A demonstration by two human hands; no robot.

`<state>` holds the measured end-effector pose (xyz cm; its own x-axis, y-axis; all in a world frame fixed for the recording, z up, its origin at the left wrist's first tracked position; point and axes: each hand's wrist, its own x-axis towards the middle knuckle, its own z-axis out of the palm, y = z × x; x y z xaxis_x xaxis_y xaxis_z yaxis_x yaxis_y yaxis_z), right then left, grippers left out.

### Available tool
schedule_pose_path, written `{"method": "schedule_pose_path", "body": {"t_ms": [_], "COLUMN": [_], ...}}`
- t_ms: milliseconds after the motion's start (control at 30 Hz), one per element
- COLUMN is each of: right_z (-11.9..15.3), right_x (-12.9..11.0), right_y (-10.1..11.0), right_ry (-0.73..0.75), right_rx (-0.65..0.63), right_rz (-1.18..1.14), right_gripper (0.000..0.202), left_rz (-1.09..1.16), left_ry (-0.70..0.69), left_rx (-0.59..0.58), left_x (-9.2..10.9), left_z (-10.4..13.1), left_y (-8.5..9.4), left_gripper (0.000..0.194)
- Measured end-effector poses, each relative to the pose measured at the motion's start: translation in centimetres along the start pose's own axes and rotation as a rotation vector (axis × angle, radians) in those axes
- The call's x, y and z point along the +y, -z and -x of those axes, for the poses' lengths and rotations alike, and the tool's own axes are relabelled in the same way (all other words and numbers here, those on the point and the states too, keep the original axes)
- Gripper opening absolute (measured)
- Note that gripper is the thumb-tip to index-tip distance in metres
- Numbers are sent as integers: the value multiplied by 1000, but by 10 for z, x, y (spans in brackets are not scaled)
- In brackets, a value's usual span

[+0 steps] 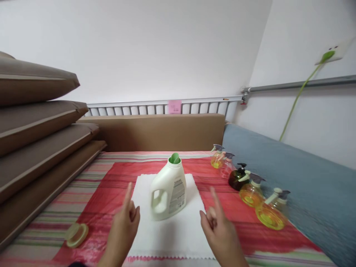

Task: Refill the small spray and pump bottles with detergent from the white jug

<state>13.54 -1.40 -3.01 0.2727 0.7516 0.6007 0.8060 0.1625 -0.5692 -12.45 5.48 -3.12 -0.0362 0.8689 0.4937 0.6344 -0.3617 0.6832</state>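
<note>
One bottle between extended fingers

In front of me, my pale, off-white jug stands upright on the white cloth, toward its far edge, its hollow handle to the left, printed label to the right, green spout in its uncapped neck.

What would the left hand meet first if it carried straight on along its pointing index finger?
Probably the long brown upholstered panel at the back: the left hand points left of the white plastic jug. Tilt and depth are unclear; it might pass over.
</note>
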Motion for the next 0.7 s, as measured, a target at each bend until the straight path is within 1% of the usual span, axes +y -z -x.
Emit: {"method": "schedule_pose_path", "body": {"t_ms": [67, 100, 133, 167, 200, 233, 300, 333, 367, 433, 467, 500, 600, 633, 667, 700], "right_z": [-2, -2, -1, 0, 2, 3, 4, 4, 3, 2, 2, 3, 6, 5, 5, 4], "right_x": [5, 8, 9, 9, 8, 6, 1, -1, -3, -6, -7, -9, -12, -11, -10, -9], "right_y": [-5, -6, -7, -7, -6, -5, -4, -5, -6, -7, -8, -8, -10, -12, -14, -17], "right_ry": [-98, -125, -133, -125, -107, -78, -25, -20, -30, -85, -108, -109, -38, -47, -83, -137], "right_rx": [-134, -173, -179, -158, -119, -69, 11, 15, -6, -71, -88, -75, 22, 17, -9, -46], "right_rz": [106, 134, 139, 124, 90, 44, -30, -44, -48, -46, -63, -99, -214, -231, -237, -232], "right_gripper": [72, 74, 75, 73, 70, 68, 64, 64, 65, 68, 69, 69, 70, 70, 72, 73], "left_rz": [-30, -44, -57, -66, -70, -65, -22, 2, 28, 69, 88, 109, 164, 176, 184, 189], "left_ry": [58, 64, 61, 49, 35, 18, -28, -46, -55, -42, -28, -18, -35, -32, -16, 9], "left_rx": [-198, -256, -289, -293, -272, -225, -85, -29, -7, -44, -69, -65, 74, 80, 43, -17], "left_x": [-14, -20, -24, -25, -24, -21, -11, -6, -1, 5, 6, 7, 6, 5, 3, 2], "left_z": [1, 1, 2, 4, 4, 5, 4, 4, 4, 5, 8, 10, 15, 14, 13, 11], "left_y": [-14, -19, -21, -22, -20, -17, -9, -7, -5, -5, -5, -6, -10, -11, -12, -14], "left_gripper": [76, 77, 78, 78, 77, 76, 75, 75, 75, 75, 74, 74, 74, 75, 75, 76]}}
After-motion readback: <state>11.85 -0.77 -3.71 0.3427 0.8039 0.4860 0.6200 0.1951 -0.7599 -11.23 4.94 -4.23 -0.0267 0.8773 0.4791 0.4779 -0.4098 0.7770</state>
